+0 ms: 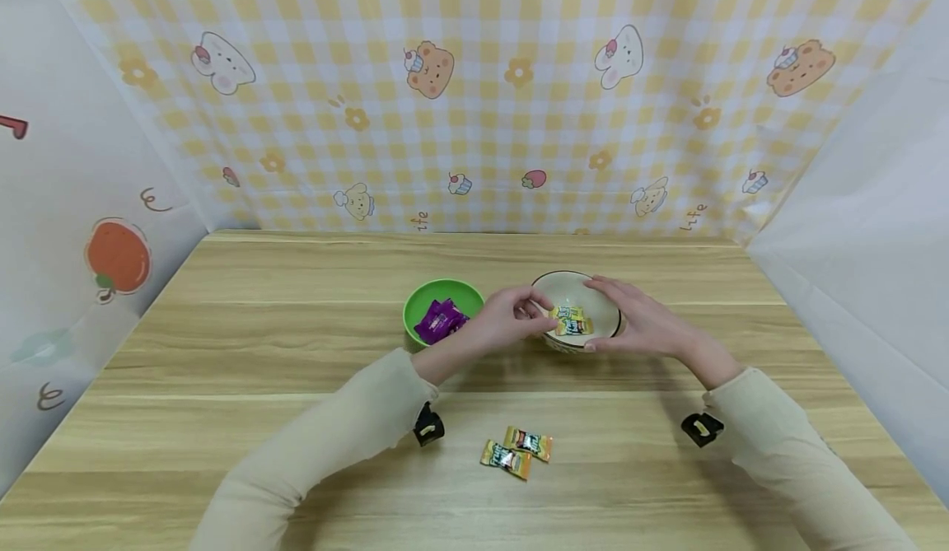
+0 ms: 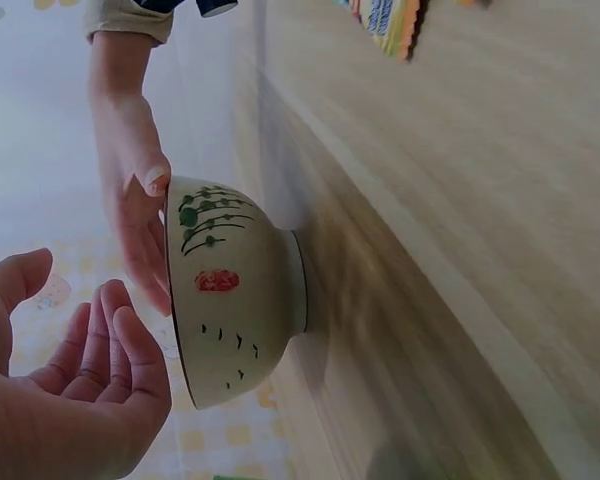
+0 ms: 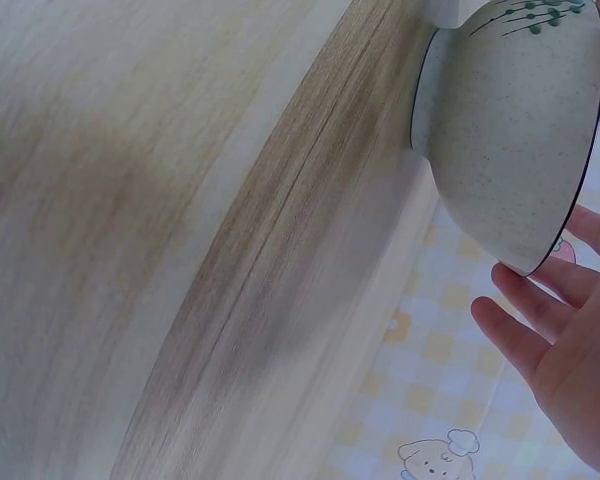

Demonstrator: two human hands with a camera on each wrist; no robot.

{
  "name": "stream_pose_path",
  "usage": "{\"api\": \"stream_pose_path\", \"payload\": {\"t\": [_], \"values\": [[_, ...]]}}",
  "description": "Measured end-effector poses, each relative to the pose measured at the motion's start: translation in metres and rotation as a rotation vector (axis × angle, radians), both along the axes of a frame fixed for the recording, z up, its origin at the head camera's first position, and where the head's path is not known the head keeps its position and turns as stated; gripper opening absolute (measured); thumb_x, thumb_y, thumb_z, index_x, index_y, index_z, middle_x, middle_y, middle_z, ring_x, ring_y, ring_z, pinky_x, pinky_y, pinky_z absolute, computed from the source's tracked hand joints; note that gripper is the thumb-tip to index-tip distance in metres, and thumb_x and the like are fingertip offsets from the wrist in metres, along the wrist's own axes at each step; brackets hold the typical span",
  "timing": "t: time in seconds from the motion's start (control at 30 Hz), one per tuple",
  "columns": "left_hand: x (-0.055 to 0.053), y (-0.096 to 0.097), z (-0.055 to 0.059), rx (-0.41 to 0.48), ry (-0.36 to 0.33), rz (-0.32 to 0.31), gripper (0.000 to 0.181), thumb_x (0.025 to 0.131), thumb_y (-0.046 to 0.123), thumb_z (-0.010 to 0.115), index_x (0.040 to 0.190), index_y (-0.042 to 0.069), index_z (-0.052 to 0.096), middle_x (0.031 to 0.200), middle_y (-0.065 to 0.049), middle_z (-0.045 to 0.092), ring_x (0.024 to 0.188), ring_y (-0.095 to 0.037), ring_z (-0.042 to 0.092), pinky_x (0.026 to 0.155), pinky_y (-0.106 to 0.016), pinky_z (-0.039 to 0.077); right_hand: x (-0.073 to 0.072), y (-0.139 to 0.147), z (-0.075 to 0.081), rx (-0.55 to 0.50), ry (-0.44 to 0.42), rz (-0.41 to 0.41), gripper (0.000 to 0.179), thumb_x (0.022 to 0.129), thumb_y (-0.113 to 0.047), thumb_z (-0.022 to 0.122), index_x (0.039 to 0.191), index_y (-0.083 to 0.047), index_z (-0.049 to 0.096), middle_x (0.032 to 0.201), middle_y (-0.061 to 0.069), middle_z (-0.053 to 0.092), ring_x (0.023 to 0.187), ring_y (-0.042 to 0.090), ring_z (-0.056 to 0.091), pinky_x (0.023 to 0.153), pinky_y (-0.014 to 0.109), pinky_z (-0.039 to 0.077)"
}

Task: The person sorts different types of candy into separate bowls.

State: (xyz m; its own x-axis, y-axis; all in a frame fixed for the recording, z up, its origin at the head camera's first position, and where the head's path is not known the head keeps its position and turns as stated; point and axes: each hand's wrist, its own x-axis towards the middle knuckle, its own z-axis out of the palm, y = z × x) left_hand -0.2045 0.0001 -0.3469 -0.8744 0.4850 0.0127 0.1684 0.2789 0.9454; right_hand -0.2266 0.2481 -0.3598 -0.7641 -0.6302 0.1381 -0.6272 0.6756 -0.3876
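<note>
A cream bowl (image 1: 572, 284) with a dark rim stands toward the far side of the table, several yellow wrapped candies (image 1: 571, 320) inside it. Painted green sprigs and a red mark show on its outside in the left wrist view. My right hand (image 1: 643, 321) holds the bowl's right side, thumb at the near rim and fingers at the far rim. At the left rim is my left hand (image 1: 511, 315), fingers loosely bent with nothing between them. The left wrist view shows this left hand (image 2: 80, 390) apart from the bowl (image 2: 240, 300).
Left of the cream bowl, a green bowl (image 1: 417, 301) contains purple wrapped candies (image 1: 441, 321), partly behind my left wrist. Two yellow-orange wrapped candies (image 1: 529, 442) lie on the wooden table (image 1: 296, 353) nearer to me. A checked curtain (image 1: 474, 139) hangs along the table's far edge.
</note>
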Motion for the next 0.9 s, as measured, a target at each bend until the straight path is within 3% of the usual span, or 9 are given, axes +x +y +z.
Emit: {"api": "stream_pose_path", "payload": {"t": [0.17, 0.37, 0.63, 0.9], "values": [[0.011, -0.013, -0.002, -0.029, 0.013, -0.054, 0.025, 0.079, 0.016, 0.067, 0.098, 0.001, 0.059, 0.078, -0.003, 0.058, 0.069, -0.014, 0.054, 0.061, -0.023, 0.045, 0.000, 0.000, 0.000, 0.000, 0.005, -0.002, 0.092, 0.065, -0.051, 0.072, 0.134, -0.004, 0.033, 0.134, 0.020, 0.032, 0.121, 0.035, 0.029, 0.092, 0.052, 0.030], [0.023, -0.028, -0.014, -0.106, 0.037, -0.117, 0.028, 0.078, 0.018, 0.068, 0.099, 0.001, 0.059, 0.080, 0.001, 0.059, 0.073, -0.013, 0.055, 0.067, -0.024, 0.047, 0.001, -0.001, 0.002, 0.005, 0.008, -0.004, 0.093, 0.065, -0.051, 0.072, 0.134, -0.003, 0.033, 0.135, 0.021, 0.031, 0.121, 0.036, 0.028, 0.093, 0.052, 0.028], [0.043, -0.046, -0.025, -0.176, -0.032, -0.256, 0.032, 0.078, 0.013, 0.068, 0.103, -0.001, 0.055, 0.080, 0.001, 0.058, 0.070, -0.013, 0.058, 0.065, -0.023, 0.049, 0.001, -0.001, 0.002, 0.021, 0.010, -0.002, 0.093, 0.065, -0.050, 0.072, 0.134, -0.002, 0.033, 0.134, 0.022, 0.031, 0.121, 0.036, 0.028, 0.094, 0.052, 0.028], [0.060, -0.053, -0.032, -0.255, 0.053, -0.368, 0.027, 0.074, 0.013, 0.071, 0.095, 0.003, 0.056, 0.076, 0.005, 0.057, 0.068, -0.006, 0.054, 0.064, -0.018, 0.046, 0.001, -0.001, 0.002, 0.022, -0.001, -0.007, 0.093, 0.065, -0.052, 0.071, 0.134, -0.003, 0.033, 0.135, 0.021, 0.031, 0.122, 0.036, 0.028, 0.093, 0.052, 0.028]]}}
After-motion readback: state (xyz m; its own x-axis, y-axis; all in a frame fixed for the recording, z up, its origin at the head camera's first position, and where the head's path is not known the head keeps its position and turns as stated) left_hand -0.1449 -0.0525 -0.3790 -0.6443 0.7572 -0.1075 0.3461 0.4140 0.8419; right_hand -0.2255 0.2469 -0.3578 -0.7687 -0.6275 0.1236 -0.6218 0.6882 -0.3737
